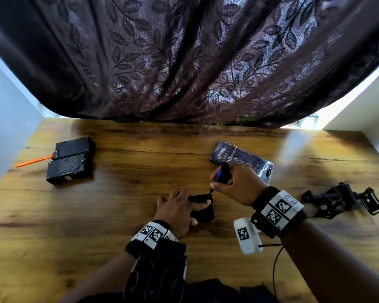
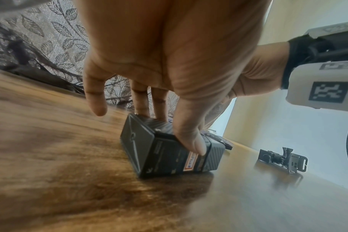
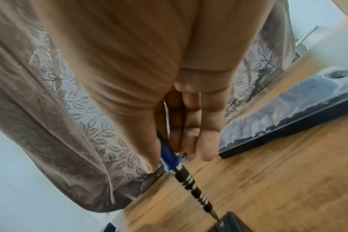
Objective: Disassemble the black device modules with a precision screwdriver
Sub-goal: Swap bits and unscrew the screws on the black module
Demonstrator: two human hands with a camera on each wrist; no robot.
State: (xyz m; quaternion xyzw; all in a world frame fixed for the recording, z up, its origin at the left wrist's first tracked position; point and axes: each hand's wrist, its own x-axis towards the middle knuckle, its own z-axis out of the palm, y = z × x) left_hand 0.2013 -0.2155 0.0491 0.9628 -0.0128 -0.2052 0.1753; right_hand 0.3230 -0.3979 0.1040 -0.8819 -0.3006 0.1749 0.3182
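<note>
A black device module (image 1: 202, 212) lies on the wooden table (image 1: 123, 200) in front of me. My left hand (image 1: 177, 208) lies over it; in the left wrist view the thumb (image 2: 191, 141) presses its near edge and the fingers reach over the top of the module (image 2: 165, 153). My right hand (image 1: 239, 184) grips a precision screwdriver (image 1: 219, 174) with a blue and black handle. In the right wrist view the screwdriver (image 3: 191, 183) slants down and its tip touches the module's corner (image 3: 231, 222). Two more black modules (image 1: 71, 159) lie at the far left.
An orange strip (image 1: 34, 161) sticks out from the left modules. A screwdriver kit case (image 1: 241, 157) with a clear lid lies behind my right hand. Black mount parts (image 1: 341, 199) sit at the right. A dark leaf-patterned curtain (image 1: 184, 57) hangs along the table's far edge.
</note>
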